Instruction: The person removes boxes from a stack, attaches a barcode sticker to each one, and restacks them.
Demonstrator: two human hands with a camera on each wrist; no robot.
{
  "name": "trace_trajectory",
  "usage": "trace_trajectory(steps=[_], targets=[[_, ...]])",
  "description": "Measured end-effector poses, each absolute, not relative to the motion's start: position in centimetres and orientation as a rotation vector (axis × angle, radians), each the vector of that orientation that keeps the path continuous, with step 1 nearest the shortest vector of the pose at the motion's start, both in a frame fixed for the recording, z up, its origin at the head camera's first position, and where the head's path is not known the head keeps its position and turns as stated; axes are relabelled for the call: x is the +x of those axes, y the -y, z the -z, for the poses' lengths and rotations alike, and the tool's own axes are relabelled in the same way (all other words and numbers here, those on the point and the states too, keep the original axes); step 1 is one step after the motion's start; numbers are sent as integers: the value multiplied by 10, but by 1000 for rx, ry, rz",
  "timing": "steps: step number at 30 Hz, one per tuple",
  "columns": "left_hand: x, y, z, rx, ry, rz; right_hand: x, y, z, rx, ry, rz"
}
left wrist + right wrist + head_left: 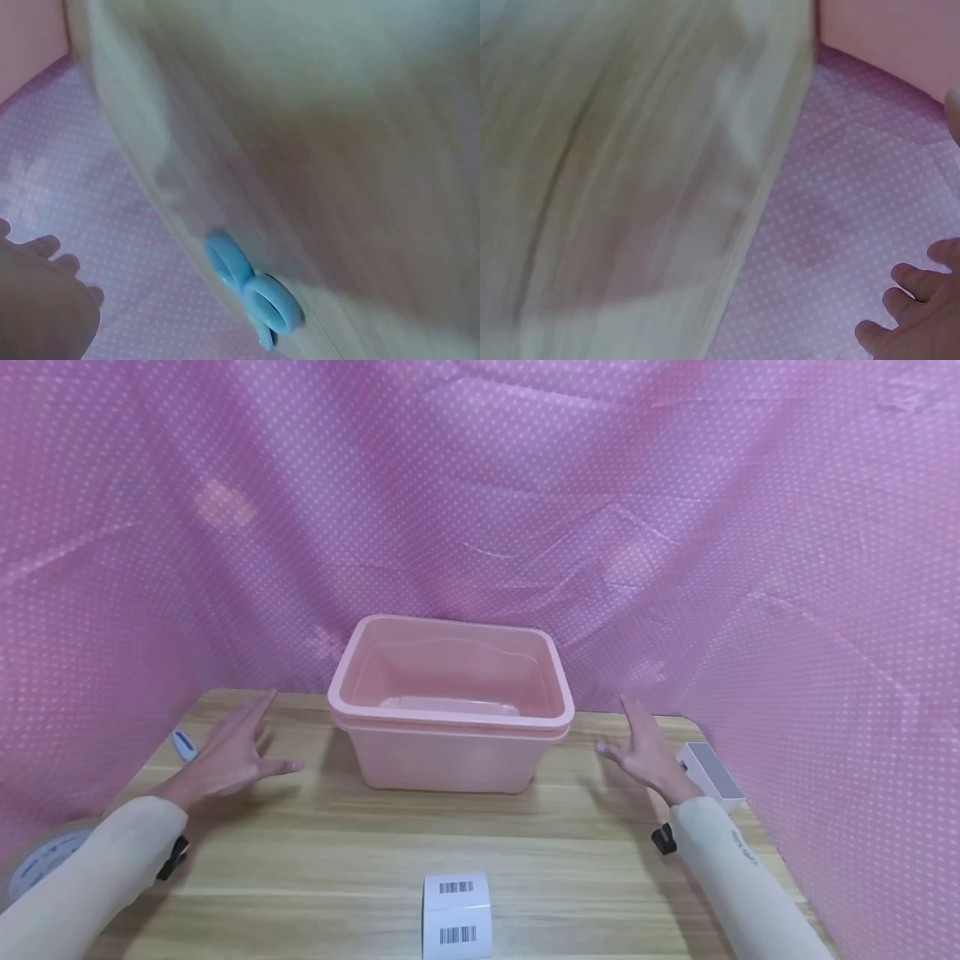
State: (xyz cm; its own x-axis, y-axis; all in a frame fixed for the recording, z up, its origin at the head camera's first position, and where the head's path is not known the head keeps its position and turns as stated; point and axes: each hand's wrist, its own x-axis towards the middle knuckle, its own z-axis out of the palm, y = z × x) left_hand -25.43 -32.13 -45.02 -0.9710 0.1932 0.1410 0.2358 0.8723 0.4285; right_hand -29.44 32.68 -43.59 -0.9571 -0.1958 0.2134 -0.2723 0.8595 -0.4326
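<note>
Pink dotted cloth [480, 485] is hanging in folds around a wooden table [315, 877]. Fingers of the left hand [231, 756] are stretching out free, the thumb pointing toward the middle; those of the right hand [648, 756] are likewise spreading loose, its thumb reaching inward. Between the hands, apart from both, a pink tub [450, 762] is standing upright near the table's far edge, a second lip showing just below its rim. Blue scissors [244, 288] are lying beside the left hand at the table's edge, and a white box [708, 774] with a grey top is sitting beside the right wrist. Pale sleeves [112, 860] are covering both arms. Nearer the viewer, a strip of barcode labels [457, 912] is lying on the wood, in front of the tub.
</note>
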Motion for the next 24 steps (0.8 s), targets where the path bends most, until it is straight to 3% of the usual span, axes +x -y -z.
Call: trace_trajectory(steps=[8, 24], targets=[[-257, 310, 436, -354, 2881, 1179, -295, -321, 417, 258, 2805, -1128], [-251, 277, 406, -483, 2744, 1577, -293, -287, 381, 304, 2449, -2048]])
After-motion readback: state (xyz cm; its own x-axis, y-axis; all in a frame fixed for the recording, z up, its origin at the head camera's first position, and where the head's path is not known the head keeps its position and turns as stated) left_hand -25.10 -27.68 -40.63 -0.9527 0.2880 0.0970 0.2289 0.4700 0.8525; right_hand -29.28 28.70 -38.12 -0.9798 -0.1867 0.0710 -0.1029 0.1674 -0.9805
